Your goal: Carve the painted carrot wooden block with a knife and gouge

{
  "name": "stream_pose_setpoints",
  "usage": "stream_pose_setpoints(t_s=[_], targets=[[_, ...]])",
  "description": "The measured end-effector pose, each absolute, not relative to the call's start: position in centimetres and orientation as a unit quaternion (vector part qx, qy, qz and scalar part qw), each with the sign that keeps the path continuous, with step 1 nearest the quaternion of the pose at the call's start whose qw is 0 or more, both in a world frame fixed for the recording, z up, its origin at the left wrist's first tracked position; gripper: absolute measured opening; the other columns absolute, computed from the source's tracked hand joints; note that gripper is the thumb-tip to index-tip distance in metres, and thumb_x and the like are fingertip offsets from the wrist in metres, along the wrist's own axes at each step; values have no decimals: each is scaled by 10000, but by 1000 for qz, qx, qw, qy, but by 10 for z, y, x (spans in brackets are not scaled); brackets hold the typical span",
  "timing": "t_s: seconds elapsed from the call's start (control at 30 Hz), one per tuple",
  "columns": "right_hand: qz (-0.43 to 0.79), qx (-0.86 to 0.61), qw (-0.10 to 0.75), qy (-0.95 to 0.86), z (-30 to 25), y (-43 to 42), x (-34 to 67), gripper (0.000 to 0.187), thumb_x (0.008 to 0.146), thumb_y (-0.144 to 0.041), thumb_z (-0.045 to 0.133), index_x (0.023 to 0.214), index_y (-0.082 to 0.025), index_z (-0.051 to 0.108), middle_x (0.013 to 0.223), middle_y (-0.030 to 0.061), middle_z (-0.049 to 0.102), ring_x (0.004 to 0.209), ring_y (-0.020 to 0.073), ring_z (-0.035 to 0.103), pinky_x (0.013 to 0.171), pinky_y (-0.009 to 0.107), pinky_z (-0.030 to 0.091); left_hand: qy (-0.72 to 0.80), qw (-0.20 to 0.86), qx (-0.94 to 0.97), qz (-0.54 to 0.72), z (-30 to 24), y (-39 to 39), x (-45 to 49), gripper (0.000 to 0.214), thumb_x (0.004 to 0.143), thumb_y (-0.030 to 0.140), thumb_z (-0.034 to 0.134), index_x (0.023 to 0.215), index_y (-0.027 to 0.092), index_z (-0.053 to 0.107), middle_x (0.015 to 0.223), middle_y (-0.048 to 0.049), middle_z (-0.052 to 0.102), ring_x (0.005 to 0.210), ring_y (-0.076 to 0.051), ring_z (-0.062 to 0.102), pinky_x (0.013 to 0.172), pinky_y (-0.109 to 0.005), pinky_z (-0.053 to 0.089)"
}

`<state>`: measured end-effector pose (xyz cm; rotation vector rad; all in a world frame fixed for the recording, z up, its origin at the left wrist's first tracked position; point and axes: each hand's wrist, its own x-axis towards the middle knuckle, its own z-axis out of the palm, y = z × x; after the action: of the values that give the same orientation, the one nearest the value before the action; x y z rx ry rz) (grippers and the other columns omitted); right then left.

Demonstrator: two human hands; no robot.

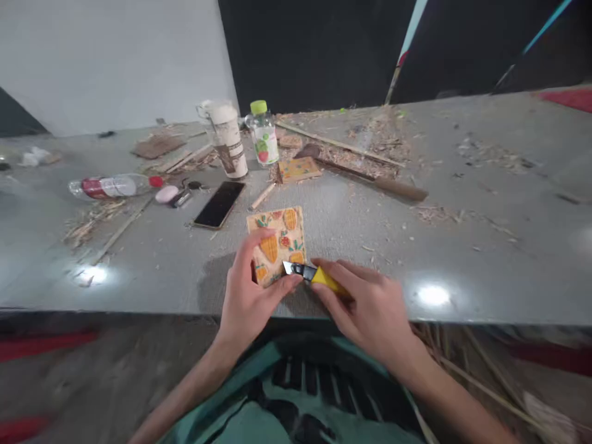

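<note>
My left hand [252, 293] grips a small square wooden panel [280, 237] by its left side and near edge, tilted up off the table. Painted carved fruit in orange and red with green leaves covers its face. In my right hand [365, 302] is a yellow-handled utility knife [326, 280], its blade pointing left across the lower right part of the panel. The blade tip lies close to my left thumb; whether it touches the wood I cannot tell.
Across the grey table [351, 234] lie a black phone [219, 205], a paper cup [229, 139], a green-capped bottle [264, 135], a toppled bottle [115, 185], another painted panel [300, 168], a long wooden-handled tool [398, 187] and scattered wood shavings [379, 145].
</note>
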<state>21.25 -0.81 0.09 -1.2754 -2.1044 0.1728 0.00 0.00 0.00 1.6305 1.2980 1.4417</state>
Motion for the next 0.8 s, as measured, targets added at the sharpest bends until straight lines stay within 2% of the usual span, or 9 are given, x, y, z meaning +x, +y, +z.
stream_pose_setpoints(t_s=[0.1,0.17,0.27,0.4,0.47,0.6,0.73,0.8], targets=[[47,-489,333,-805,1,-9,211,344,1095,-418,553,1256,-199,764,914,16,798,750,213,762,598,332,473,480,350,596,540,1,0,1,607,862,315,903,1367,380,573,1159,9,692,797,-146,722,628,-282,701],[25,-489,336,-804,0,-10,210,339,1095,-414,562,1265,-197,760,890,18,789,741,213,751,603,335,471,479,363,587,543,1,0,2,604,864,312,896,1367,374,567,1142,9,692,745,-137,714,576,-283,698],[-18,-485,347,-802,-4,-10,208,325,1090,-403,596,1279,-191,754,870,21,781,741,211,738,642,342,485,481,353,583,552,0,-1,5,599,845,279,901,1343,363,578,1190,0,686,751,-136,719,558,-277,698],[-45,-485,366,-793,-6,-8,207,309,1081,-370,637,1297,-178,747,951,40,808,797,209,753,714,345,515,487,343,575,561,-2,-1,7,551,873,236,862,1336,368,594,1167,2,678,763,-132,716,544,-251,692],[-29,-487,369,-791,-6,-8,208,313,1080,-372,637,1300,-178,744,985,47,816,822,211,764,715,344,523,479,353,571,565,-1,0,8,552,871,226,857,1333,371,592,1167,2,663,796,-142,721,541,-251,694],[26,-490,374,-787,-2,-9,210,314,1081,-377,609,1280,-180,752,1017,59,820,843,211,775,704,339,538,472,349,565,580,4,2,6,580,818,219,891,1297,351,593,1300,-23,606,945,-185,729,586,-279,716],[44,-484,370,-792,1,-10,211,314,1079,-373,593,1251,-173,764,938,53,798,784,203,754,657,334,522,461,383,564,568,7,1,3,617,816,226,883,1324,353,556,1316,-38,584,849,-173,736,507,-268,681],[44,-480,364,-797,2,-10,211,322,1078,-373,589,1251,-167,765,901,44,783,750,198,737,637,335,510,455,387,572,563,6,1,2,633,817,224,877,1335,360,538,1361,-43,577,877,-187,746,537,-286,684]])
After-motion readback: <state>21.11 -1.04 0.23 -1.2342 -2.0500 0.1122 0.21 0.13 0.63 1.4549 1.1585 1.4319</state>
